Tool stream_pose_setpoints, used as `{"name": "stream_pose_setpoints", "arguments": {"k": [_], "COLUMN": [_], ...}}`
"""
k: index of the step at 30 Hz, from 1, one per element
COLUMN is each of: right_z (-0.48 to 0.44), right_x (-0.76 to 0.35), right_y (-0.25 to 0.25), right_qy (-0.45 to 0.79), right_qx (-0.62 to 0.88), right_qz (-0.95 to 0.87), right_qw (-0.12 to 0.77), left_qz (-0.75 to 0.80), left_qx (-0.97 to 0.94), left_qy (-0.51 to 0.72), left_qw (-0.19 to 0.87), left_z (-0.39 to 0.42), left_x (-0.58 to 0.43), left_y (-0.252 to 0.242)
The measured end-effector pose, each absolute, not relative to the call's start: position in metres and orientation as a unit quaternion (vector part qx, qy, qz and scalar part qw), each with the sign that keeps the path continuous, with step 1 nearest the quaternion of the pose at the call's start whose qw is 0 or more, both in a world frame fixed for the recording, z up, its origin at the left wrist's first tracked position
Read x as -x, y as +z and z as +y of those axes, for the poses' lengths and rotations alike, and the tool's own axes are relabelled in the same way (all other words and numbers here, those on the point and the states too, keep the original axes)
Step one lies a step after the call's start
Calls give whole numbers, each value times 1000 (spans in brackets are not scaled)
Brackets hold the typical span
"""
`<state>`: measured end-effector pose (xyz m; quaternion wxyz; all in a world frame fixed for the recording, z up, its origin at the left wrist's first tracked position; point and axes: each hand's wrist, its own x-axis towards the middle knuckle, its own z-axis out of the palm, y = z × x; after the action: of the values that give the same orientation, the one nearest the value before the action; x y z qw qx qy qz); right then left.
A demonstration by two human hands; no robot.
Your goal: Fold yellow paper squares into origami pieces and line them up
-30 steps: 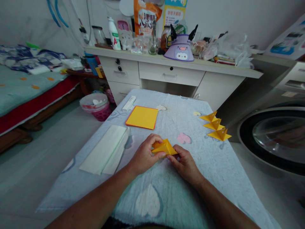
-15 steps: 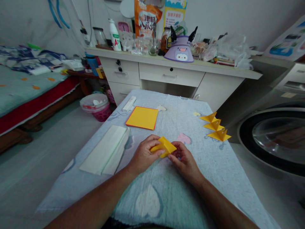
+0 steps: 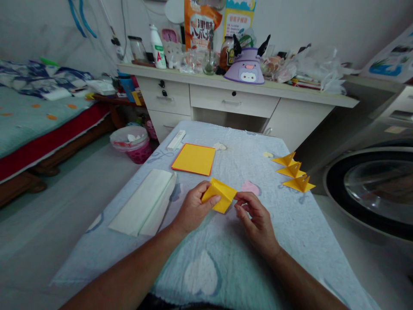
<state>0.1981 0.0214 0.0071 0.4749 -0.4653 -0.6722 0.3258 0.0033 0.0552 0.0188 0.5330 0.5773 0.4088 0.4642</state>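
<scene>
My left hand (image 3: 192,208) pinches the left side of a folded yellow paper piece (image 3: 220,196) and holds it just above the blue cloth-covered table (image 3: 226,267). My right hand (image 3: 256,221) has its fingertips pinched on the piece's right corner. A flat stack of yellow paper squares (image 3: 194,159) lies further back, left of centre. Three finished folded yellow paper shapes (image 3: 293,172) stand in a row near the table's right edge.
A folded white cloth (image 3: 145,207) lies left of my hands, a white remote-like bar (image 3: 176,140) at the far left corner. Behind stand a cluttered desk (image 3: 238,92), a pink bin (image 3: 130,143), a bed (image 3: 35,120) at left and a washing machine (image 3: 371,189) at right.
The folded paper has been turned and lifted from lying flat to a more open, squarer face. My right hand shifted from under it to its right corner.
</scene>
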Motion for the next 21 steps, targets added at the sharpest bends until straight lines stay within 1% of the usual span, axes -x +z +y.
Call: {"name": "stream_pose_setpoints", "arguments": {"k": [6, 17, 21], "right_z": [19, 18, 18], "right_x": [-197, -196, -196], "right_y": [8, 12, 13], "right_qy": [330, 324, 319], "right_qx": [452, 434, 427], "right_qz": [-673, -685, -695], "right_qw": [483, 487, 483], "left_qz": [402, 398, 407], "left_qx": [-556, -538, -562], "left_qy": [470, 489, 484], "left_qw": [555, 559, 533], "left_z": [55, 55, 54], "left_x": [-5, -8, -6], "left_y": [17, 19, 16]}}
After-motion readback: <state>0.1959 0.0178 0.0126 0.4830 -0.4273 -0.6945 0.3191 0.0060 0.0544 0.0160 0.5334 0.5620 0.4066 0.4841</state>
